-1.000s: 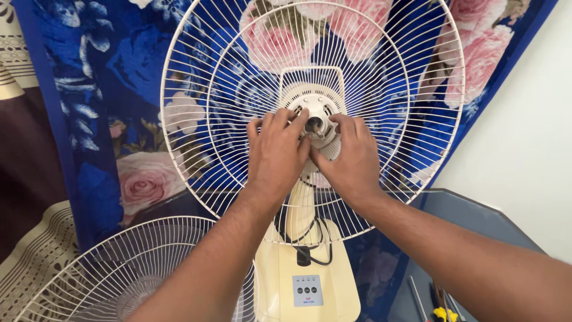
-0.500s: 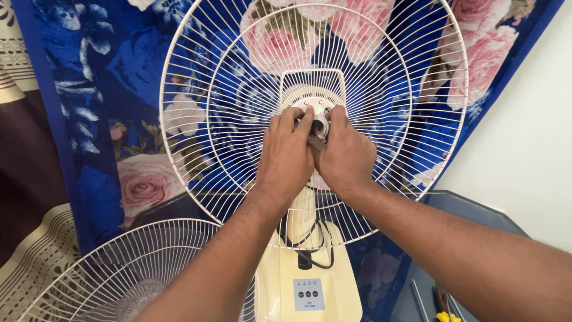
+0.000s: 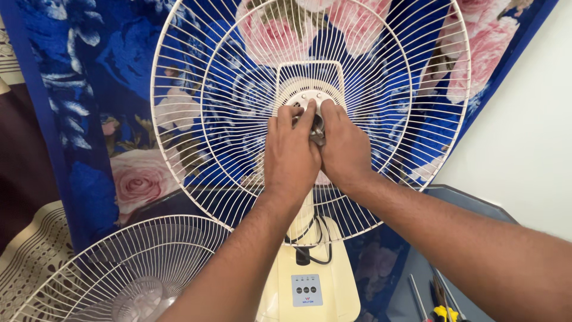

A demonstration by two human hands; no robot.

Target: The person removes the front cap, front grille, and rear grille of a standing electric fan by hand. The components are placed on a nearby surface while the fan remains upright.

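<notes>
Both hands meet at the centre of the rear fan guard (image 3: 196,119), a cream wire grille standing upright, its face turned toward the camera. The left hand (image 3: 291,156) and right hand (image 3: 344,152) are pressed side by side, fingers curled around a small metal hub piece (image 3: 317,126) at the motor face (image 3: 310,98). The hub's axis points straight out from the grille, approx. toward the viewer. Below is the cream fan base (image 3: 310,280) w/ a grey button panel (image 3: 307,290) and a black cord (image 3: 310,238). A second guard (image 3: 119,268) lies lower left. Tools (image 3: 438,298) lie lower right. Behind hangs a blue floral cloth (image 3: 113,89).
</notes>
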